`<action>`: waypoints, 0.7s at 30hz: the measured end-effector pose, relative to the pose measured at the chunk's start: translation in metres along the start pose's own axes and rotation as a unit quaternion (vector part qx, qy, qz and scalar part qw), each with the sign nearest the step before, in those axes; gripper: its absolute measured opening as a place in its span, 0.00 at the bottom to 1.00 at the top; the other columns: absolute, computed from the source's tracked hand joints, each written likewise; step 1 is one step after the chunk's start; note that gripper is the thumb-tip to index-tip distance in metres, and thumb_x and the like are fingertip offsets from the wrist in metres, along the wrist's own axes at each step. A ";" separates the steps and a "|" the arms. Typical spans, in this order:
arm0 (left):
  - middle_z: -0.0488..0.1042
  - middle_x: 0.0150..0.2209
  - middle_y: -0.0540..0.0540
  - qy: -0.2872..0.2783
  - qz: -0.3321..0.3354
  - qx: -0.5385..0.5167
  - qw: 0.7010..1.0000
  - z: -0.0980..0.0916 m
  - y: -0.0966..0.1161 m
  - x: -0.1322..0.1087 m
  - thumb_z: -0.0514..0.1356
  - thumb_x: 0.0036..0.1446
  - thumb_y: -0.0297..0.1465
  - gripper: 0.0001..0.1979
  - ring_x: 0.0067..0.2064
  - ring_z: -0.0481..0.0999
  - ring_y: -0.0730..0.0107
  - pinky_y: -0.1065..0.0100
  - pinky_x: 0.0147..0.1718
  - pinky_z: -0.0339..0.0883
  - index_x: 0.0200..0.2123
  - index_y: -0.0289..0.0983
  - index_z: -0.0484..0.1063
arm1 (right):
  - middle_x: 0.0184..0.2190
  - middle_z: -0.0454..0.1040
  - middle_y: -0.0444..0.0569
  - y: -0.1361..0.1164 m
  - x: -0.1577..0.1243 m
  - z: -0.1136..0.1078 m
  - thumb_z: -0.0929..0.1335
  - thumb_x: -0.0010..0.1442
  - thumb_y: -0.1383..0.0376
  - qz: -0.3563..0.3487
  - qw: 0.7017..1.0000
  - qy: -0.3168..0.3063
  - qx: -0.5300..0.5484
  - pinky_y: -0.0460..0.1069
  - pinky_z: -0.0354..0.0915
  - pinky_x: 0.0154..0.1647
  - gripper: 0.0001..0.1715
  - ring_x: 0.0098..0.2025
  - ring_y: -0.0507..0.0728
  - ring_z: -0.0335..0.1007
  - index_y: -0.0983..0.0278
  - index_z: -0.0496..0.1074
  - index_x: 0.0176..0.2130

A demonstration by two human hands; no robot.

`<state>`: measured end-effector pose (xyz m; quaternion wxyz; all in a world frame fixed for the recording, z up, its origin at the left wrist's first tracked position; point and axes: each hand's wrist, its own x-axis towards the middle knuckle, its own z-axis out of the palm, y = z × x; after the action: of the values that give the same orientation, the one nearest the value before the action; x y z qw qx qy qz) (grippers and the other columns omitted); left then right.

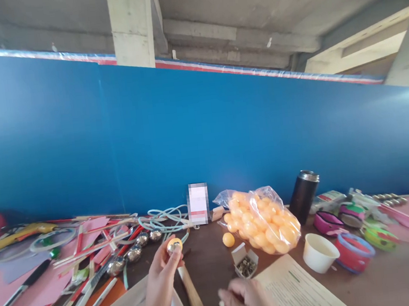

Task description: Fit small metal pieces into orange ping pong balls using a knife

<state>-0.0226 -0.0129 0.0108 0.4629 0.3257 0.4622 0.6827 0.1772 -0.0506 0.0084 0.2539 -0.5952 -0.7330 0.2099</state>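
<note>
My left hand (pixel 160 284) is raised over the table, its fingertips pinched on an orange ball (pixel 174 246) that carries a shiny metal piece on its front. My right hand (pixel 247 299) rests low near the front edge with its fingers curled, next to a printed sheet (pixel 299 289); what it holds, if anything, is hidden. A small open box of metal bits (pixel 245 263) lies just beyond it. A loose orange ball (pixel 228 239) lies beside a clear bag full of orange balls (pixel 261 220).
A wooden handle (pixel 194 297) lies between my hands. Left: pink paper, sticks, a cutter, metal spoons (pixel 127 256), coiled cord (pixel 163 219). Right: a black flask (pixel 304 196), white cup (pixel 319 253), coloured tape rolls (pixel 354 251). A blue wall (pixel 202 133) stands behind the table.
</note>
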 end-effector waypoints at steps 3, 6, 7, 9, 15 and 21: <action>0.73 0.35 0.46 -0.040 -0.013 0.018 0.999 0.007 0.000 -0.009 0.65 0.45 0.40 0.29 0.34 0.71 0.68 0.69 0.32 0.68 0.52 0.39 0.68 | 0.19 0.66 0.40 0.012 0.014 -0.022 0.59 0.60 0.58 -0.040 0.993 0.105 0.021 0.43 0.54 0.23 0.18 0.23 0.50 0.62 0.63 0.65 0.23; 0.74 0.34 0.47 -0.067 -0.039 0.023 0.997 0.012 0.001 -0.017 0.64 0.44 0.41 0.29 0.31 0.71 0.69 0.70 0.29 0.67 0.52 0.40 0.68 | 0.26 0.71 0.41 0.031 0.025 -0.041 0.60 0.60 0.61 0.002 0.988 0.151 -0.007 0.43 0.57 0.28 0.12 0.27 0.51 0.67 0.61 0.67 0.29; 0.74 0.33 0.47 -0.073 -0.047 0.027 0.996 0.013 0.001 -0.018 0.65 0.44 0.41 0.30 0.30 0.71 0.69 0.70 0.28 0.67 0.51 0.40 0.68 | 0.28 0.72 0.41 0.037 0.027 -0.045 0.60 0.60 0.62 0.020 0.988 0.151 -0.034 0.44 0.57 0.29 0.11 0.29 0.51 0.68 0.61 0.68 0.30; 0.74 0.32 0.47 -0.081 -0.055 0.042 0.994 0.015 0.004 -0.021 0.65 0.43 0.42 0.30 0.30 0.71 0.69 0.71 0.26 0.67 0.51 0.40 0.69 | 0.31 0.73 0.42 0.046 0.029 -0.050 0.61 0.58 0.63 0.047 0.985 0.142 -0.080 0.44 0.57 0.30 0.09 0.32 0.53 0.69 0.59 0.70 0.31; 0.72 0.25 0.49 -0.108 -0.062 0.061 0.990 0.012 0.005 -0.017 0.66 0.41 0.41 0.29 0.27 0.71 0.69 0.71 0.24 0.67 0.49 0.38 0.71 | 0.31 0.72 0.43 0.047 0.025 -0.047 0.63 0.56 0.61 0.067 0.982 0.120 -0.126 0.45 0.53 0.28 0.09 0.33 0.54 0.70 0.57 0.72 0.30; 0.72 0.29 0.48 -0.113 -0.050 0.085 0.989 0.011 0.001 -0.019 0.63 0.46 0.42 0.27 0.29 0.70 0.70 0.72 0.25 0.67 0.50 0.38 0.69 | 0.31 0.71 0.42 0.041 0.025 -0.044 0.64 0.56 0.60 0.065 0.982 0.099 -0.147 0.45 0.50 0.24 0.08 0.30 0.53 0.69 0.57 0.72 0.30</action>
<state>-0.0067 -0.0267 0.0157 0.5161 0.4152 0.4788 0.5761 0.2325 -0.0174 0.0210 0.2211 -0.6902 -0.6868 0.0558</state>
